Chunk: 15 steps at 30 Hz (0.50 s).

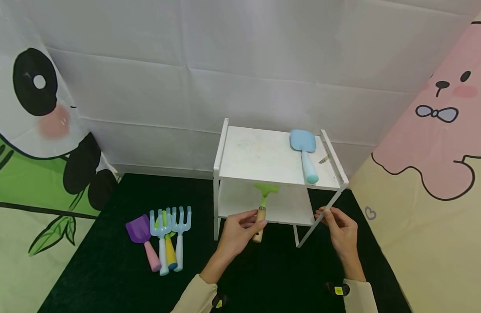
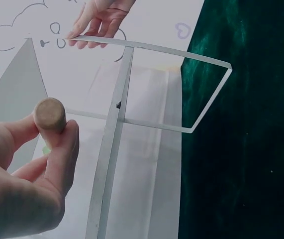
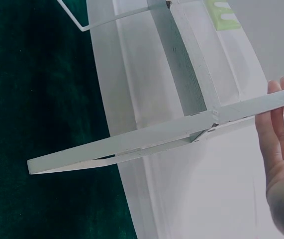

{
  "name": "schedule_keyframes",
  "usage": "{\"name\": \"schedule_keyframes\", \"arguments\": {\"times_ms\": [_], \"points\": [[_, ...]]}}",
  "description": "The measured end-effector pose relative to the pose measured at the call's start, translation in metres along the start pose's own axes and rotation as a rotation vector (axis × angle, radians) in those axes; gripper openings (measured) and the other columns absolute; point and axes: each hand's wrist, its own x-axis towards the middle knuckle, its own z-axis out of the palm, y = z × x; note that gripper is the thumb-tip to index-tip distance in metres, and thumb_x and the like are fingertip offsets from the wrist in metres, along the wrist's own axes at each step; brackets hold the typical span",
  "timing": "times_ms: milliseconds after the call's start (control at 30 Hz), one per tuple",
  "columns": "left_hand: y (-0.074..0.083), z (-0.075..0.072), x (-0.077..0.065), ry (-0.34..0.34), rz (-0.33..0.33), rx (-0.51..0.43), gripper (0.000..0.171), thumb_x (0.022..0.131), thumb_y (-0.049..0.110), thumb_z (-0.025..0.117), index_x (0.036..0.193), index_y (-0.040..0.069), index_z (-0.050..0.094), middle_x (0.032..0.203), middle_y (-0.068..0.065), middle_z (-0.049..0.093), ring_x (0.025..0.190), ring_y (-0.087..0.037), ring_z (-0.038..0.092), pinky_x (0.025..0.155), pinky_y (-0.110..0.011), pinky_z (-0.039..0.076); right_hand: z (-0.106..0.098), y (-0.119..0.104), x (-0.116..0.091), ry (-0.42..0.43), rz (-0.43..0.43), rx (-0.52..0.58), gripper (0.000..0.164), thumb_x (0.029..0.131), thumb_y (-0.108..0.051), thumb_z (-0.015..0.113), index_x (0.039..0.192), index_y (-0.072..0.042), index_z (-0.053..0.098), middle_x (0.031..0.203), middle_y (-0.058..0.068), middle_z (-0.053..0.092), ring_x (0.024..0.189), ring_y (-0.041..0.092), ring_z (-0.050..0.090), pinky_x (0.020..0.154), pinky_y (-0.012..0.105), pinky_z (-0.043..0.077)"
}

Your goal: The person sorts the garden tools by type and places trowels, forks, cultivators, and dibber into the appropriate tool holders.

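Note:
My left hand (image 1: 240, 232) grips the wooden handle of a green toy garden fork (image 1: 260, 226). Its head reaches in beneath the top board of a small white two-tier shelf (image 1: 260, 152), over the lower board. In the left wrist view the handle's round end (image 2: 50, 113) sits between thumb and fingers. The slotted green head (image 3: 224, 15) shows in the right wrist view, partly cut off. At the shelf's front right leg, my right hand (image 1: 342, 230) holds the bar between thumb and fingers. A light blue toy shovel (image 1: 303, 141) lies on the top board's right side.
On the dark green cloth (image 1: 99, 261) to the left lie a purple shovel (image 1: 138, 229) with a pink handle, light blue forks (image 1: 181, 228) and a yellow-handled green tool (image 1: 170, 252). White sheeting (image 1: 166, 95) hangs behind the shelf; a printed sheet (image 1: 420, 195) stands at right.

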Motion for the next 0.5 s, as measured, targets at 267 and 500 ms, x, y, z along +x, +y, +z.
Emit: {"name": "schedule_keyframes", "arguments": {"times_ms": [267,500], "points": [[0.006,0.012,0.018,-0.011,-0.016,-0.025,0.047,0.097,0.021,0.075,0.13,-0.01,0.063,0.12,-0.024,0.069,0.108,-0.034,0.07,0.088,-0.035,0.06,0.003,-0.016,0.0,-0.011,0.02,0.009,0.017,0.103,0.011,0.051,0.108,0.022,0.063,0.1,0.0,0.077,0.09,0.012,0.075,0.087,0.023,0.058],[0.01,0.024,0.032,-0.007,-0.07,-0.048,0.049,0.095,0.021,0.076,0.131,-0.01,0.063,0.122,-0.024,0.068,0.111,-0.036,0.069,0.088,-0.039,0.061,0.008,-0.031,-0.001,-0.02,0.01,0.018,0.018,0.103,0.009,0.051,0.107,0.022,0.063,0.099,0.001,0.077,0.089,0.014,0.075,0.086,0.022,0.058]]}}
